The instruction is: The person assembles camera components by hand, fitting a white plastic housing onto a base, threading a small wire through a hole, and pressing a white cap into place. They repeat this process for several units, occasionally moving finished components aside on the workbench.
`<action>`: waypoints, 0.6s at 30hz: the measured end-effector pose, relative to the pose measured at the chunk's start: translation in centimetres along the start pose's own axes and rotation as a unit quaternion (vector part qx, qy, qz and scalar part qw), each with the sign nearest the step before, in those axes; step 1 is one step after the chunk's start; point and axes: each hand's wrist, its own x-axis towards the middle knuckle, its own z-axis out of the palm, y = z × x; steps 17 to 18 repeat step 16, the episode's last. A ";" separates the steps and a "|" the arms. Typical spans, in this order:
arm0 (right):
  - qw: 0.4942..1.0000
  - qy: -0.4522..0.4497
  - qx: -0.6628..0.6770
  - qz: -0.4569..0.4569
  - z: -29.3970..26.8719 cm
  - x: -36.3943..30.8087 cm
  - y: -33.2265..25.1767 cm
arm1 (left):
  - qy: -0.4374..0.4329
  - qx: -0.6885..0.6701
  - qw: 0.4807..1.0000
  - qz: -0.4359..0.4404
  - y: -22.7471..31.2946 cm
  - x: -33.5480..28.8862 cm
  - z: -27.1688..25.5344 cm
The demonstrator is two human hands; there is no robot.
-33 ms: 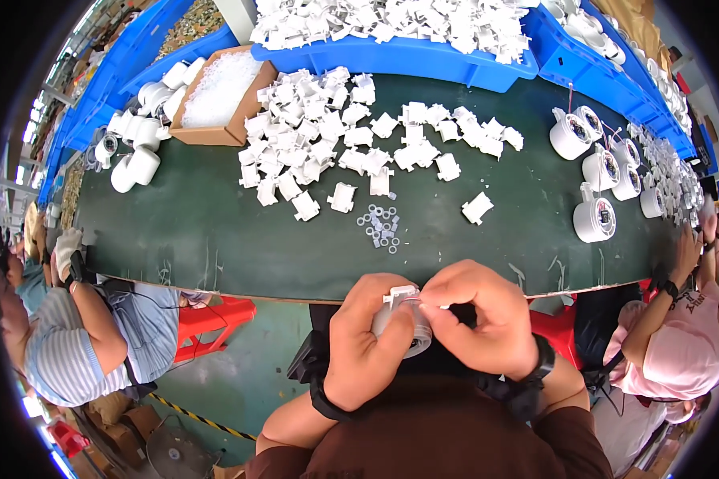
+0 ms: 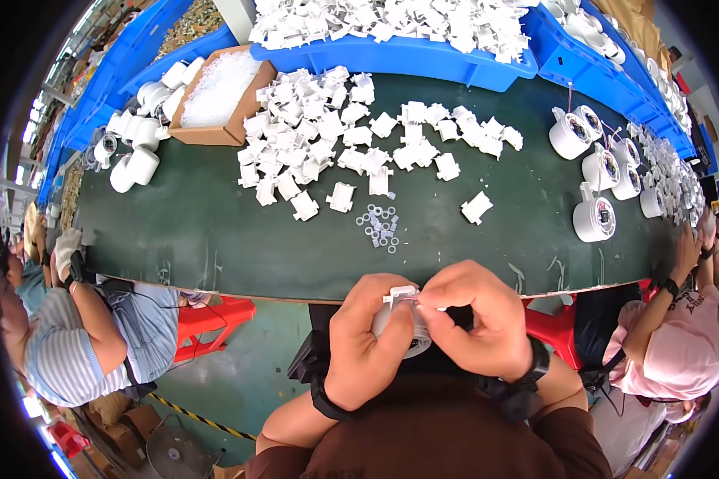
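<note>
My left hand is closed around a white round camera-like housing, just in front of the table's near edge. A small white plastic bracket shows at the top of the housing, above my left thumb. Thin reddish wires run across there, and my right hand pinches them between thumb and forefinger. The fingers hide the wire ends and most of the housing. Beyond my hands, small translucent rings lie in a loose group on the green table.
White plastic brackets are heaped mid-table, before a blue bin full of more. An open carton holds small clear parts. White housings stand left and right. Co-workers sit at the left and right.
My right hand has shifted very slightly left, still pinching at the wires. My left hand and the housing stay in place.
</note>
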 end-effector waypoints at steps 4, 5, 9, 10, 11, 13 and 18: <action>0.998 0.043 -0.041 -0.037 1.1 -0.5 1.0 | 0.017 0.005 1.000 -0.004 -0.2 -0.2 0.3; 0.998 0.059 -0.029 -0.017 1.3 -0.7 1.2 | 0.023 -0.002 1.000 -0.002 -0.3 -0.2 0.3; 0.997 0.057 0.014 0.047 1.3 -1.4 1.4 | 0.007 -0.001 1.000 -0.009 -0.5 -0.1 0.3; 0.985 0.052 0.103 0.127 1.3 -1.6 1.1 | 0.000 0.019 0.999 0.031 -0.6 0.0 0.3; 0.959 0.047 0.191 0.204 1.1 -1.7 0.8 | -0.007 0.039 0.997 0.071 -0.6 0.1 0.3; 0.939 0.036 0.252 0.232 0.6 -1.3 0.5 | -0.016 0.048 0.996 0.079 -0.4 0.1 0.2; 0.916 0.012 0.301 0.264 0.2 -1.3 0.6 | -0.028 0.060 0.994 0.086 -0.3 0.2 0.1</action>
